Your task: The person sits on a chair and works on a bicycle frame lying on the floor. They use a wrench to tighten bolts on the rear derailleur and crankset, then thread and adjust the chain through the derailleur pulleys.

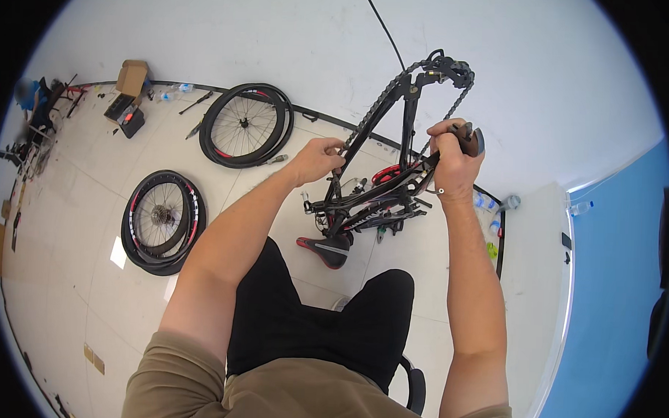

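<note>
On the pale tiled floor (74, 273), just beyond the person's knees, a black bicycle frame (365, 216) stands inverted, its rear stays pointing up toward the wall; judged from how things lie now, the build looks only part done, as no wheel sits between those stays; a front wheel (244, 122) lies to the left of the frame, near the foot of the wall, and a rear wheel (159, 232) lies nearer the person, both well apart from the frame; the saddle (326, 251) is already fitted and hangs low at the near end; the chain (382, 100) is already on, running from the left hand (315, 163) up along one stay, over the top and down again toward the right hand (455, 167); the hands are apart, the left with thumb and fingers pinched at the chain, the right wrapped round a dark piece that looks like a pedal (472, 141); whether the chain sits properly on a chainring cannot be told, since that area is crowded and partly covered; the rear derailleur (451, 70) is mounted at the top, with chain around it; the cassette (161, 215) is on the rear wheel's hub, so both wheels seem left to fit.
</note>
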A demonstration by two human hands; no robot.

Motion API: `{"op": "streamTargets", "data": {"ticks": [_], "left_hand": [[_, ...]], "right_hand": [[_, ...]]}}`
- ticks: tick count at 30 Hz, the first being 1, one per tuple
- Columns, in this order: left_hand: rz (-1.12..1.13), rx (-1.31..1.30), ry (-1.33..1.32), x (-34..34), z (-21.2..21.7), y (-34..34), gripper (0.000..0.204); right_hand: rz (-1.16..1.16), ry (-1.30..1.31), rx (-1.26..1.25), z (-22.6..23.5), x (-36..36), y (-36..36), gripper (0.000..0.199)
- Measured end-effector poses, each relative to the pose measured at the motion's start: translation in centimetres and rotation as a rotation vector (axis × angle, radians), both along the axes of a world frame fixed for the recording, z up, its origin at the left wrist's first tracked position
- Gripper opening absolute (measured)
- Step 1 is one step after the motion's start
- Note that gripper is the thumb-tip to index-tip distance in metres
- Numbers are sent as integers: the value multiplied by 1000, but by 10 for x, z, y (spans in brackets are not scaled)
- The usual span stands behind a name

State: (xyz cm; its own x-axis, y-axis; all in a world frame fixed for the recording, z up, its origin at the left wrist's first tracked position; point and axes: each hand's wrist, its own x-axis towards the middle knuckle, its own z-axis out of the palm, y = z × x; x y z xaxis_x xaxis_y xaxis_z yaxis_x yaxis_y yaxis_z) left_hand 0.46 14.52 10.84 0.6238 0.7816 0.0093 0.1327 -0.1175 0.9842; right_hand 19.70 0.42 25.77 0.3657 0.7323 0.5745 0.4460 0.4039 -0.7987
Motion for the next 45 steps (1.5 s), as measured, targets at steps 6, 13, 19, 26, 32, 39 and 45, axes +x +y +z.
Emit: {"op": "streamTargets", "data": {"ticks": [6, 13, 19, 26, 32, 39, 45], "left_hand": [[137, 21, -34, -14, -15, -3, 40], [489, 57, -230, -37, -14, 13, 35], [643, 257, -200, -56, 13, 16, 32], [501, 242, -96, -53, 14, 11, 32], [436, 123, -181, -40, 0, 0, 30], [270, 208, -14, -27, -27, -8, 30], [277, 188, -13, -5, -30, -19, 35]], "right_hand": [[6, 24, 35, -1, 4, 4, 17], [11, 41, 36, 2, 0, -1, 15], [63, 136, 35, 5, -7, -1, 15], [92, 118, 28, 9, -5, -4, 14], [79, 98, 49, 7, -6, -4, 18], [105, 140, 81, 1, -6, -1, 13], [115, 92, 52, 5, -8, -5, 10]]}}
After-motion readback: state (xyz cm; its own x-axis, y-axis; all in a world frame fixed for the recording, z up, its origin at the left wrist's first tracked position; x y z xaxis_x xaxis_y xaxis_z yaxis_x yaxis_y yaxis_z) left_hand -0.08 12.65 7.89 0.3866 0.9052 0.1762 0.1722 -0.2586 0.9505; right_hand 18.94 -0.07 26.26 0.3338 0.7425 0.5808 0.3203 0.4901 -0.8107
